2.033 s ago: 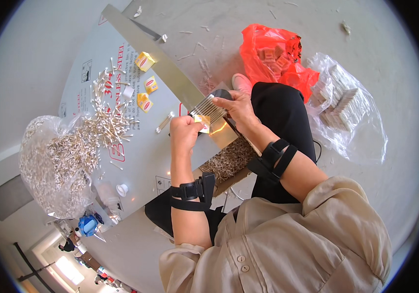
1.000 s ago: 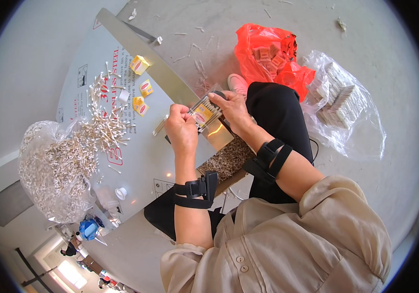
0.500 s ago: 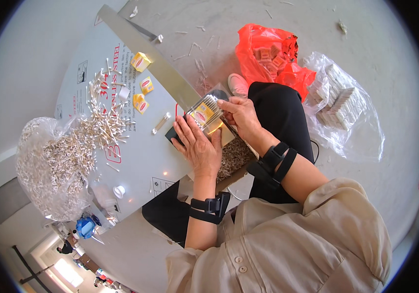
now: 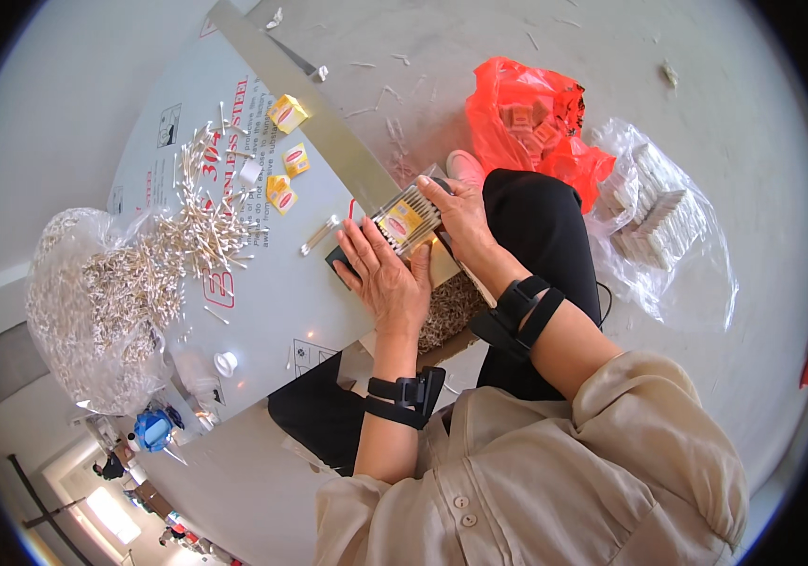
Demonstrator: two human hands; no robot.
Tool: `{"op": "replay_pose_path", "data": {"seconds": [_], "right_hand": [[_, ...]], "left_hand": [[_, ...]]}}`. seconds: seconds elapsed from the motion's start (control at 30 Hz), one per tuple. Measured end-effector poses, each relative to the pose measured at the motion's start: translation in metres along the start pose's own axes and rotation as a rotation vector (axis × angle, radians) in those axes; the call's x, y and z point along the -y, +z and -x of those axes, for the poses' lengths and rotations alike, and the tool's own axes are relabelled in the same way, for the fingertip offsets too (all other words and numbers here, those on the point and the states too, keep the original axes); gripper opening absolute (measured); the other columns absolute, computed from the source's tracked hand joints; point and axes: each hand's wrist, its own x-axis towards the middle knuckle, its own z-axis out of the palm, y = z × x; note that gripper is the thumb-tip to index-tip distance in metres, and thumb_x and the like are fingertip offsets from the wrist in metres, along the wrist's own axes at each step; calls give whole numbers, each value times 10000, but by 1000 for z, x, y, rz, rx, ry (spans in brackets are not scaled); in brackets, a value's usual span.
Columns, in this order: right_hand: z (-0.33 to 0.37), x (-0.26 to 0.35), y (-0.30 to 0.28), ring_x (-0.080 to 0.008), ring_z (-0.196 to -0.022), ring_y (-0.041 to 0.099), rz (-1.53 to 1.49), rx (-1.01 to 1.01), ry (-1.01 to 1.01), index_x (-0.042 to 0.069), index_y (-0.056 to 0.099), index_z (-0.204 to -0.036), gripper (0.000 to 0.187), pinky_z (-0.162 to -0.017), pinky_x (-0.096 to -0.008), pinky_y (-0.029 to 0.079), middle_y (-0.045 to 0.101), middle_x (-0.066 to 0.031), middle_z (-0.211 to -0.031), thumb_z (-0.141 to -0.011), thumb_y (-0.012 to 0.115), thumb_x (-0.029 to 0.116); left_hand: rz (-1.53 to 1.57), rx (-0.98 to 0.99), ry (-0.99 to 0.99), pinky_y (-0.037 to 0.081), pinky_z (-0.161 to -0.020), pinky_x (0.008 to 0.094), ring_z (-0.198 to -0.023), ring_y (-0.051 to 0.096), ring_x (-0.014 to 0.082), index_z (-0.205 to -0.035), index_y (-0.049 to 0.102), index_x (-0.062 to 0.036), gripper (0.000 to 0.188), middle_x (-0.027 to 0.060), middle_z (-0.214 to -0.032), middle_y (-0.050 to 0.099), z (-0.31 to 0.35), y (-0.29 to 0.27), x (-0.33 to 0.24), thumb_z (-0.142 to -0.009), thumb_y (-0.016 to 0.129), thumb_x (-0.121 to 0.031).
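A clear pack of cotton swabs with a yellow card (image 4: 398, 221) lies across a black and gold-coloured block (image 4: 445, 264) at the table's edge. My left hand (image 4: 391, 285) rests against the pack's near left side, its fingers straight and the thumb apart. At the pack's right end my right hand (image 4: 465, 215) is closed on it; its fingertips are partly hidden. Below the block, a cardboard box (image 4: 456, 347) holds many loose swabs. A small bundle of swabs (image 4: 319, 236) lies left of the pack.
Loose swabs (image 4: 211, 231) spill from a large clear bag (image 4: 65, 283) on the table. Several yellow cards (image 4: 281, 193) lie along its far edge. On the floor stand a red bag (image 4: 498, 90) of small packs and a clear bag (image 4: 706, 269) with white stacks.
My right hand has drawn in slightly and turned more over the pack's right end. The left hand stays beside the pack. The whole view has shifted slightly.
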Motion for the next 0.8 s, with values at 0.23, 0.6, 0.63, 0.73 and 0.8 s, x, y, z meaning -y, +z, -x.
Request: {"op": "replay_pose_path", "data": {"seconds": [0.23,0.6,0.63,0.73,0.8], "right_hand": [[-3,-6,-1,-37,-602,485,209,-51,-120,0,699,-793,231,-528,-241,401,597,38,-674,-879,735,211],[-3,11,-10,-152,-881,568,518,-326,-705,-5,595,-1022,251,-787,-299,469,590,-46,-944,-896,700,186],[-2,17,-16,-252,-901,582,856,-358,-923,11,569,-1099,279,-827,-357,473,599,-92,-989,-877,691,127],[32,34,15,-337,-1012,582,1027,126,-1154,11,606,-1053,321,-878,-405,473,587,-151,-1126,-744,691,-9],[52,15,43,-346,-1067,582,1130,330,-1108,11,626,-1039,353,-910,-427,482,592,-152,-1160,-692,676,-36]], "left_hand": [[-7,-4,-7,83,-1139,618,-1481,88,398,-1518,172,22,883,240,-1581,149,-1,-1,-5,-936,484,-563],[49,-424,-38,322,-1051,498,-1250,421,358,-1329,491,-42,497,142,-1313,495,-20,-29,59,-867,625,-165],[110,-378,-24,329,-1048,486,-1242,432,352,-1324,496,-48,501,136,-1289,515,-26,-32,72,-847,633,-123],[227,-365,14,352,-1039,464,-1205,469,334,-1285,527,-36,483,127,-1226,562,-45,-35,96,-815,638,-40],[38,-462,107,362,-1032,474,-1166,497,330,-1233,562,-23,427,141,-1200,574,-48,-34,93,-812,636,-31]]}}
